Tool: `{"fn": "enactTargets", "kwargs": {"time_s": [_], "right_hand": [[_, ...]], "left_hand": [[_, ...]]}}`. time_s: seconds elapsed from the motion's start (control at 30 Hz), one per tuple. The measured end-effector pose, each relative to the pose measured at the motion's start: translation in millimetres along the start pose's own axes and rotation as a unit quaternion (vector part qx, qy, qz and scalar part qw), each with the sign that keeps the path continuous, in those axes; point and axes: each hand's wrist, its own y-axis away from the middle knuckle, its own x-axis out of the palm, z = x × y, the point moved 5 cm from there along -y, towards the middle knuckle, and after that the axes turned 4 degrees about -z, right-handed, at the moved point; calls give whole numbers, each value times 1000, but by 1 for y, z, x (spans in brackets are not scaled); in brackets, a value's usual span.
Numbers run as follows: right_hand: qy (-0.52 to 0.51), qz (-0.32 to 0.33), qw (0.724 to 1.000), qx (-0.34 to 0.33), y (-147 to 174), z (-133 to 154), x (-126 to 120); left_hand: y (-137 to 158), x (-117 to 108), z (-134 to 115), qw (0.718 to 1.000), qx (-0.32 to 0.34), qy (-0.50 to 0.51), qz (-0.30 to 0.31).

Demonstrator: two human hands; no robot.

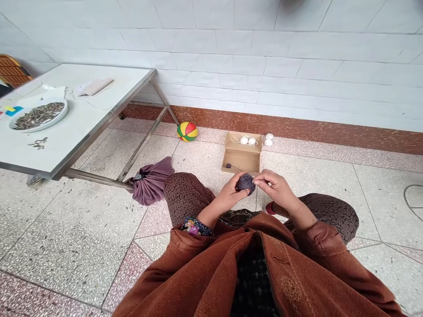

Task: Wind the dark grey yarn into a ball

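Note:
A dark grey-purple ball of yarn (246, 184) sits in my left hand (228, 193), whose fingers and thumb wrap round its left side. At the ball's right edge, my right hand (276, 187) is closed in a pinch, seemingly on the yarn's strand, which is too fine to see clearly there. Just beyond my hands lies an open cardboard box (242, 159) on the floor. Inside it is a small dark ball of yarn (228, 166), with a thin strand running toward my hands. White balls of yarn (244, 140) rest on its lid.
More white balls (268, 141) lie right of the box. A striped ball (187, 131) stands near the wall. Purple cloth (150, 180) is heaped by the table leg. On the white table (95, 119) at left are a dish (62, 115) of seed-like pieces and a pinkish folded item (96, 86).

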Motion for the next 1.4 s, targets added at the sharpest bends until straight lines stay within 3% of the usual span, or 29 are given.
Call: {"fn": "enactTargets", "kwargs": {"time_s": [0.13,0.27,0.37,0.57,0.73,0.87,1.0,1.13,1.3,1.4], "right_hand": [[-9,-8,1000,5,-10,-6,3],[-90,-26,991,98,-7,-33,15],[-109,-22,984,137,3,-50,24],[-42,-25,993,108,15,-52,26],[-3,5,1000,22,14,-28,26],[10,3,1000,6,13,-15,22],[31,6,999,-28,6,-9,17],[65,15,996,-55,-9,-12,12],[3,-45,999,23,-15,-33,12],[-39,-29,996,73,-7,-48,24]], "left_hand": [[7,9,-10,995,-4,39,94],[11,14,-11,982,-36,134,129],[8,11,-9,971,-45,223,78],[-4,-3,7,946,-94,305,-50],[-6,-17,15,973,-64,172,-139],[-5,-21,9,987,-7,55,-153],[-4,-14,4,995,7,-7,-95],[-1,1,5,999,-19,33,6],[6,8,3,978,-55,194,59],[7,8,-2,954,-70,283,62]]}}
